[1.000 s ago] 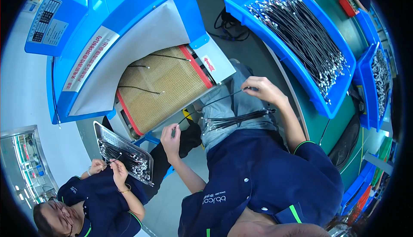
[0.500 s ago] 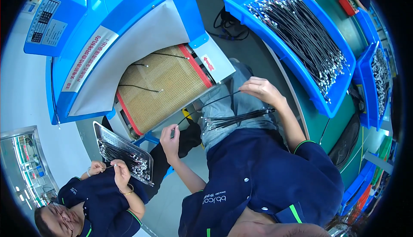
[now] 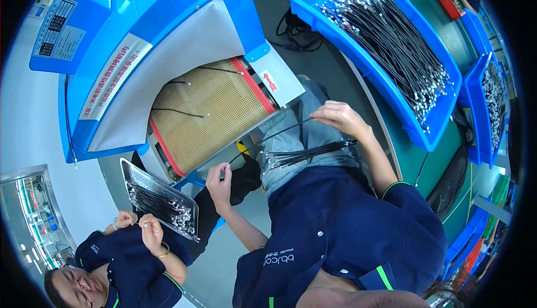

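A thin black cable point(image 3: 281, 131) is stretched between my two hands, slanting up to the right above my lap. My left hand point(image 3: 218, 185) pinches its lower end between thumb and fingers. At the upper end, my right hand point(image 3: 342, 119) is closed on the same cable. Below it, a loose bundle of similar black cables point(image 3: 310, 154) with pale ends lies across my thighs. Ahead, a few more cables, one of them a short black cable point(image 3: 179, 111), rest on the tan mesh conveyor belt point(image 3: 212, 118) of a blue machine.
The blue machine point(image 3: 184, 6) stands ahead on the left. A large blue bin point(image 3: 369, 67) of cables sits on the green table to the right, with another blue bin point(image 3: 475, 107) beyond. At lower left a co-worker point(image 3: 140, 257) handles something thin beside a metal tray point(image 3: 193, 199) of cables.
My left hand has shifted very slightly left, still pinching the cable; my right hand is nearly still. The co-worker's hand near the tray has dropped a little and moved left.
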`<state>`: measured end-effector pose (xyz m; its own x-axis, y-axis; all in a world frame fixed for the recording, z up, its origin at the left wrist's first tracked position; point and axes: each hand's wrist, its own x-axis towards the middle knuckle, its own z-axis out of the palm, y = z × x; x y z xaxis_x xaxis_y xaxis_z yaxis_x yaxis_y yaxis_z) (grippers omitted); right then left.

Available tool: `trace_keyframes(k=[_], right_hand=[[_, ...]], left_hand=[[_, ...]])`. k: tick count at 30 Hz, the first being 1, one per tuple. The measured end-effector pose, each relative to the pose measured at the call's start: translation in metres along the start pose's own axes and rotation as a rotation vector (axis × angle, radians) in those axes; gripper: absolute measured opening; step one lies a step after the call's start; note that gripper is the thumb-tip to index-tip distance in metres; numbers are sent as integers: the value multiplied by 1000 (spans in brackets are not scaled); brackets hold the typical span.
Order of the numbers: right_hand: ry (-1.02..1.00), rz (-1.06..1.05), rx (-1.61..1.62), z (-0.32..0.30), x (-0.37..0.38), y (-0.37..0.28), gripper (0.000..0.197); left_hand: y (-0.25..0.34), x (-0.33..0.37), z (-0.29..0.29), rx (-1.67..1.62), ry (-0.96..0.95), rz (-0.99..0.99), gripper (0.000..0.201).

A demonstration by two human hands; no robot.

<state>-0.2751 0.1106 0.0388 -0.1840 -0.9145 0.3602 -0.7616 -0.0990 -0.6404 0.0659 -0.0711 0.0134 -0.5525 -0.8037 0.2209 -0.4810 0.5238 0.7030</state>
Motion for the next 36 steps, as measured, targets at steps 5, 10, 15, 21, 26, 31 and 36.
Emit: trace_keyframes(k=[5, 10, 15, 21, 26, 31, 36], right_hand=[[-35, 60, 82, -1, -2, 0, 13], [-39, 37, 83, 0, -2, 0, 13], [-46, 57, 88, 2, -1, -1, 12], [-58, 96, 101, 2, -2, -3, 12], [-84, 71, 77, 2, 3, -1, 12], [-39, 57, 38, 25, 19, 5, 12], [73, 51, 9, 70, 39, 12, 13]], left_hand=[[0, -2, 0, 0, 4, 4, 9], [1, -2, -1, -6, 6, -3, 9], [1, -2, -2, 2, -2, 1, 9], [-2, -2, 0, 6, -5, 4, 9], [-11, 10, 2, -11, 8, 53, 10], [-34, 58, 5, 49, -39, 27, 10], [-67, 133, 6, 74, -58, 72, 11]])
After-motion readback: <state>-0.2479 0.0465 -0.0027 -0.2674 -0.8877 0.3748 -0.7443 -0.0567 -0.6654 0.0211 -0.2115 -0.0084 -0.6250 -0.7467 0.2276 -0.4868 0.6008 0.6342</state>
